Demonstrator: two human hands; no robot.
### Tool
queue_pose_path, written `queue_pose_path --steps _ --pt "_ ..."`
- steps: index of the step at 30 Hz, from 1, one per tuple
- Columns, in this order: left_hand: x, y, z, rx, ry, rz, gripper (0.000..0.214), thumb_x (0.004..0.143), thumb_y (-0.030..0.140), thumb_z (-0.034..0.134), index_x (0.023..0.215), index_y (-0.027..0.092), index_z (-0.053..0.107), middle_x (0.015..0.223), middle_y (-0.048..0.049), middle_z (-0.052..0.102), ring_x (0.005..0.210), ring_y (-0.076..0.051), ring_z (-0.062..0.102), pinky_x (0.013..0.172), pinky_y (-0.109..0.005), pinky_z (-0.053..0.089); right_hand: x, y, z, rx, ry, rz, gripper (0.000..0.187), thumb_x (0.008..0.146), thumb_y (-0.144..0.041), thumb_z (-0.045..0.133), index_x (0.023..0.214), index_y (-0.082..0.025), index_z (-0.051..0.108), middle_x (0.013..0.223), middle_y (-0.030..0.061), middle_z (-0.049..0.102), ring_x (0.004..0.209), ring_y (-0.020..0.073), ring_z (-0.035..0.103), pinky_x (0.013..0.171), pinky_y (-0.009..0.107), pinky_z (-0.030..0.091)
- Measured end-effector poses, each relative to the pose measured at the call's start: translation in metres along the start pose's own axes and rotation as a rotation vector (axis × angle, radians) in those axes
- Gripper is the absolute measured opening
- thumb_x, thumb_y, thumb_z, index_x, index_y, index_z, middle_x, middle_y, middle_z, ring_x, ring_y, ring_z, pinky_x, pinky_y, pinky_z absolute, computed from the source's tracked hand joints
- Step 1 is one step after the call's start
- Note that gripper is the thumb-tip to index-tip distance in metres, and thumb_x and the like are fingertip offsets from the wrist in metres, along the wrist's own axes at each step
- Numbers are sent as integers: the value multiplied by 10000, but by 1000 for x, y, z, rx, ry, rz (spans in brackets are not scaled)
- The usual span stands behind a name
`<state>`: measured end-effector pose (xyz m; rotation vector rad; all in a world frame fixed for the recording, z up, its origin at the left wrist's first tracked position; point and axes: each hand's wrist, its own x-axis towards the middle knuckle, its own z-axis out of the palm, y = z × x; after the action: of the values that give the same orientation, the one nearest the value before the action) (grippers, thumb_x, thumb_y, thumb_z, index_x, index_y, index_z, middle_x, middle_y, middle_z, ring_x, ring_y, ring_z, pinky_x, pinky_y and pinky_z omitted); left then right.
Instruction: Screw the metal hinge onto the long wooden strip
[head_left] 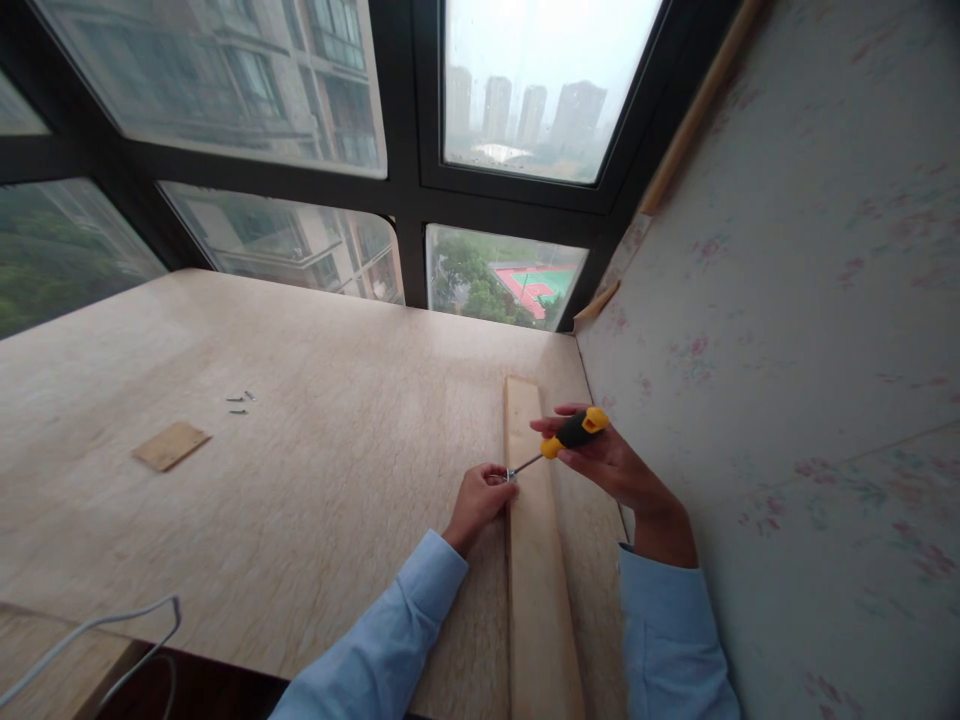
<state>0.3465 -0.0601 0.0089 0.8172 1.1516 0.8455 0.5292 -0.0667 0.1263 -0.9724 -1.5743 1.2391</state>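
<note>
A long pale wooden board (534,580) lies along the right side of the marble-patterned surface. At its left edge my left hand (481,500) is closed in a pinch on a small shiny metal piece (511,476), whose exact kind is too small to tell. My right hand (611,465) holds a screwdriver (577,430) by its yellow and black handle, over the board. The screwdriver's shaft slants down to the left, and its tip meets the metal piece at my left fingertips.
Several small screws (238,411) lie at the left, near a small flat wooden piece (172,446). A white cable (112,620) loops at the lower left. The floral wall (765,380) rises close on the right; dark-framed windows (517,205) stand behind the surface.
</note>
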Motion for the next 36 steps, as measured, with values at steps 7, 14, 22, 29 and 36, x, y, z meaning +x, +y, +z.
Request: queue_pose_path --steps 7,14,22,29,36 --pt "0 1 -1 0 -4 -11 330 562 136 741 879 118 653 663 -7 652 535 -102 564 470 -187 394 15 16 6 -369 350 -32 489 573 -385 876 910 -235 555 757 -4 671 717 203 658 718 365 569" --pt "-4 6 1 -17 -7 -29 303 554 132 742 844 113 659 645 -5 641 534 -94 550 482 -185 383 4 12 -3 -113 66 -26 565 758 -352 757 1243 -292 473 1270 80 610 1207 232 563 981 434 500" --pt "-4 7 1 -19 -23 -35 279 557 138 730 826 112 661 654 -9 643 543 -105 564 483 -192 400 13 9 6 -493 334 -10 458 573 -421 869 869 -222 581 764 11 680 726 218 663 698 354 567" --pt "-5 9 0 -23 -22 -41 313 546 140 747 842 111 651 652 -1 638 543 -102 567 480 -186 398 2 7 1 -181 -28 -1 609 785 -397 721 1309 -291 431 1340 102 563 1246 236 536 994 425 487" --pt "-6 12 1 -11 1 -65 286 621 216 741 867 105 646 777 -73 695 653 -153 646 540 -219 473 10 5 4 -376 139 44 360 646 -463 816 815 -194 649 845 58 727 825 250 690 809 419 571"
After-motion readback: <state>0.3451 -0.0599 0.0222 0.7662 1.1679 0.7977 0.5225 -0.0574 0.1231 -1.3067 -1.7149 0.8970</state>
